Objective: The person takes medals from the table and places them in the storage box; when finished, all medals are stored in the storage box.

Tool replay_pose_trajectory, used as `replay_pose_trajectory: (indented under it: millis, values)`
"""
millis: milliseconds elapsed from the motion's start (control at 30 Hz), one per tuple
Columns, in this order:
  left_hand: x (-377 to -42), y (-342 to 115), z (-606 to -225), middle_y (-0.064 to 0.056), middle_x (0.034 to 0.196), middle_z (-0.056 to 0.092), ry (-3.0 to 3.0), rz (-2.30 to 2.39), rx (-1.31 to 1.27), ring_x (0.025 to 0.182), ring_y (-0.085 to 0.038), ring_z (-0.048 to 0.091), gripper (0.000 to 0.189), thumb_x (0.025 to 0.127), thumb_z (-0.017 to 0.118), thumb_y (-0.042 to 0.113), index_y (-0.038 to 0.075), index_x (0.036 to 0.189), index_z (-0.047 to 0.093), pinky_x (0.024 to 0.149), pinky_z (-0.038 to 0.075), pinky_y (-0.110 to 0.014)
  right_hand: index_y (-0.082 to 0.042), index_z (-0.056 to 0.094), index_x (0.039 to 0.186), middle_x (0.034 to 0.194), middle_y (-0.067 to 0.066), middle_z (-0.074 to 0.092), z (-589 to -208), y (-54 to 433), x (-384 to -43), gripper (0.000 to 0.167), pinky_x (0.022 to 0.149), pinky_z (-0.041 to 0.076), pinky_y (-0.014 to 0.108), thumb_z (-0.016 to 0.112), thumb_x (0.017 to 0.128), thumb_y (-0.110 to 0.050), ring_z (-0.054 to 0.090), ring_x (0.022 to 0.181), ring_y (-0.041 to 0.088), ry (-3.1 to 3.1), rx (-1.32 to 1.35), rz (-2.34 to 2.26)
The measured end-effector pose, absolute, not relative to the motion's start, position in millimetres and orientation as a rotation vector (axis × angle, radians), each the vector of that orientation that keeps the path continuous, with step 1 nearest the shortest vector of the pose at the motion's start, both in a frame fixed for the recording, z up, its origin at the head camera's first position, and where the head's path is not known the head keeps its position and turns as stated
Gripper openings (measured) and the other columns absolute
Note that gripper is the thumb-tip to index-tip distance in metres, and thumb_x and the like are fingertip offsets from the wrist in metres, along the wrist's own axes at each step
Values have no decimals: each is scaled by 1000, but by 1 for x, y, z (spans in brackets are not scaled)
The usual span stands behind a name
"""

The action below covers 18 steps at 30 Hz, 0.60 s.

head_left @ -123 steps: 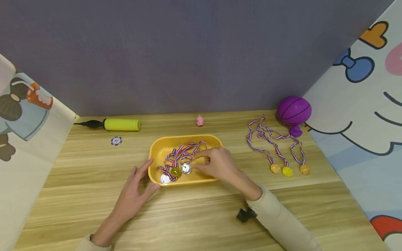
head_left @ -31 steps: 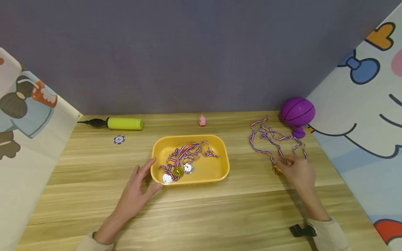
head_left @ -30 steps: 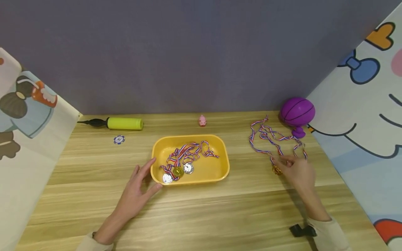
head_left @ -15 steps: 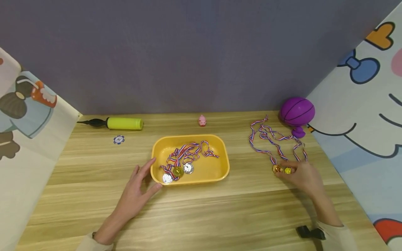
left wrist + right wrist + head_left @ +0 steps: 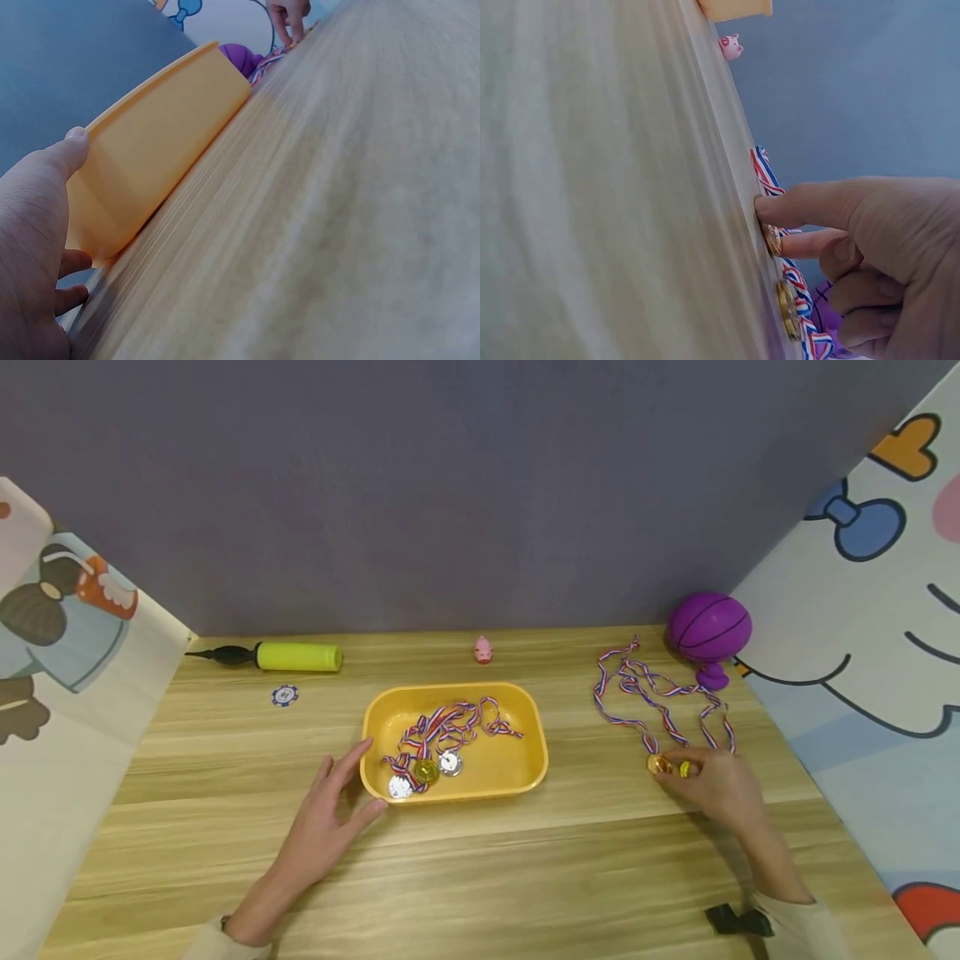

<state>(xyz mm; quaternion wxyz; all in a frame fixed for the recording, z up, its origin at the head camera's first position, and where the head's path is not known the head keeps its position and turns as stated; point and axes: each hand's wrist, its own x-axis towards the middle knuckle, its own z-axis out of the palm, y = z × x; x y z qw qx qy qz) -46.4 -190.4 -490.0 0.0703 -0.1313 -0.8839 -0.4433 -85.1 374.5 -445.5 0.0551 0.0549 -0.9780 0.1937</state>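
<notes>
Fingers of your right hand (image 5: 720, 787) pinch the medal (image 5: 659, 764) at its rim, ribbon (image 5: 648, 740) trailing beyond them; it should handle light, stiff and slick, so favour the edge. Your left hand (image 5: 318, 828) spreads against the tray (image 5: 498, 770).

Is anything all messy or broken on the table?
Nothing looks spilled or broken. Just a bit messy: the striped ribbons in the yellow tray lie bunched and crossing, so they may be tangled.
</notes>
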Motion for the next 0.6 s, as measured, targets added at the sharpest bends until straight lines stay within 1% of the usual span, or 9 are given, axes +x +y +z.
replay_pose_trajectory:
  millis: [167, 433, 600]
  values:
    - [-46, -190, -490, -20, 167, 52, -2665, -1338, -391, 152, -50, 49, 87, 101, 83, 29, 29, 174, 37, 137, 8, -67, -8, 87, 110, 65, -11, 55, -447, 368, -86, 32, 45, 34, 28, 95, 87, -28, 44, 55, 7, -2950, 203, 541]
    - [-46, -190, -488, -20, 167, 52, -2669, -1350, -389, 153, -50, 49, 86, 101, 82, 30, 30, 174, 37, 137, 8, -68, -9, 87, 109, 62, -13, 47, -447, 353, -86, 31, 44, 29, 27, 95, 87, -30, 37, 54, 4, -2840, 228, 552]
    - [-46, -190, -488, -20, 168, 52, -2673, -1342, -387, 153, -51, 48, 86, 101, 82, 30, 30, 174, 37, 137, 9, -69, -9, 88, 109, 59, -15, 42, -446, 344, -89, 30, 43, 27, 26, 95, 86, -27, 31, 52, 0, -2750, 292, 561]
